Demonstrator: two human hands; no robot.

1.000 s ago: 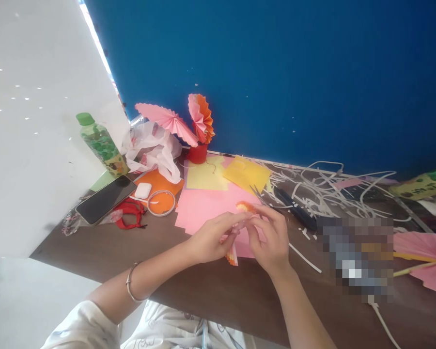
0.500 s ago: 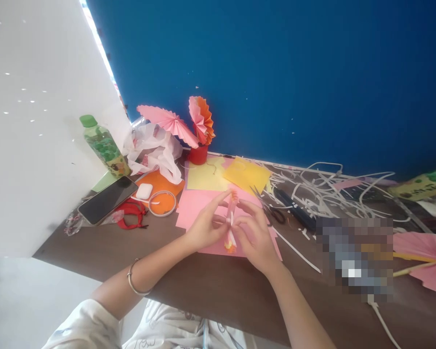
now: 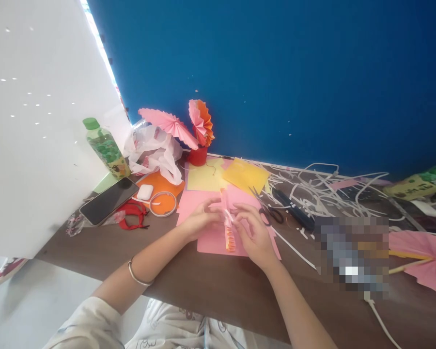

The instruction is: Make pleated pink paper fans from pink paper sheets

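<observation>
A narrow strip of accordion-folded paper (image 3: 230, 238), pink and orange, stands lengthwise between my hands over the pink paper sheets (image 3: 210, 245). My left hand (image 3: 202, 219) closes on its left side near the middle. A white strip (image 3: 228, 214) crosses the fold's middle, and the fingertips of my right hand (image 3: 253, 231) pinch it from the right. Exactly how the white strip goes round the fold is too small to tell. Scissors (image 3: 272, 215) lie just beyond my right hand.
Left are a phone (image 3: 109, 201), a green-capped bottle (image 3: 107, 149), a ring (image 3: 163, 203) and a plastic bag (image 3: 152, 150). Paper fans (image 3: 174, 127) stand in a red pot (image 3: 197, 156) at the back. Tangled white strips (image 3: 323, 189) and a dark tool (image 3: 293, 209) lie right.
The folded paper has turned so its pleated edge shows near the bottom. My left fingers have come down from its top to its middle. A shoe has appeared at the lower left.
</observation>
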